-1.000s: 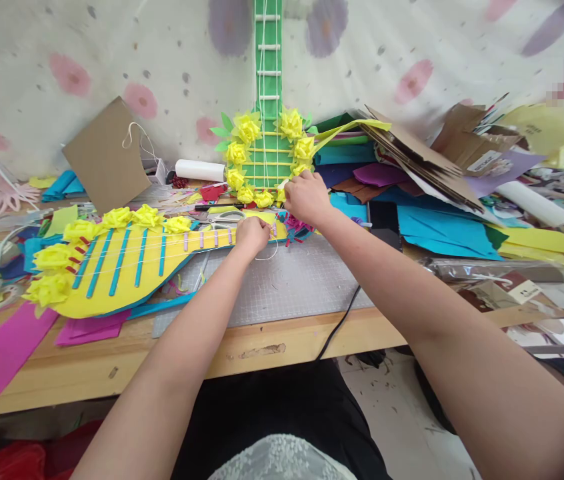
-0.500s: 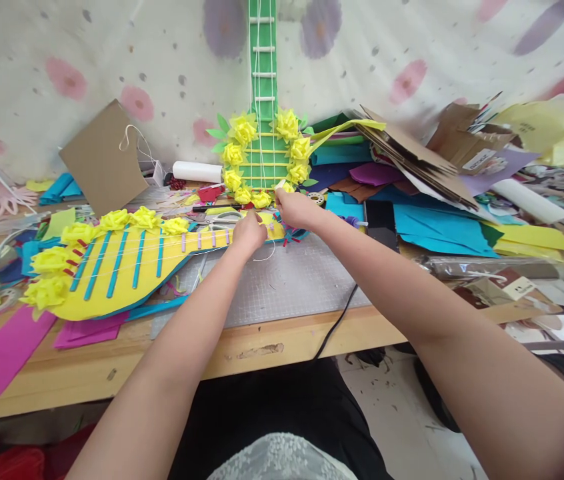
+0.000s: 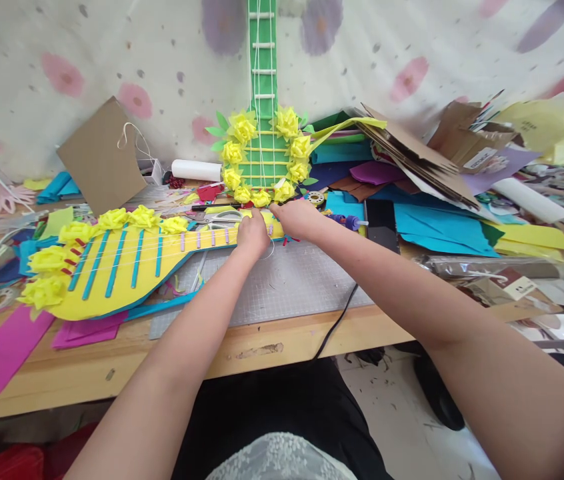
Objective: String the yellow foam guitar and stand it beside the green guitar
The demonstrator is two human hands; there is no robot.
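String (image 3: 273, 249) work on yellow guitar (image 3: 147, 263), I judge.
Lies from left of mat (image 3: 292, 283) along its far edge; left hand (image 3: 253, 233), right hand (image 3: 296, 219) there, can't tell grips. Next likely calls for steady tension.

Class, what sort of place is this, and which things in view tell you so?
Probably a craft workspace: a gridded cutting mat lies on a wooden table, with a flower-trimmed yellow model guitar at the left and blue sheets at the right.
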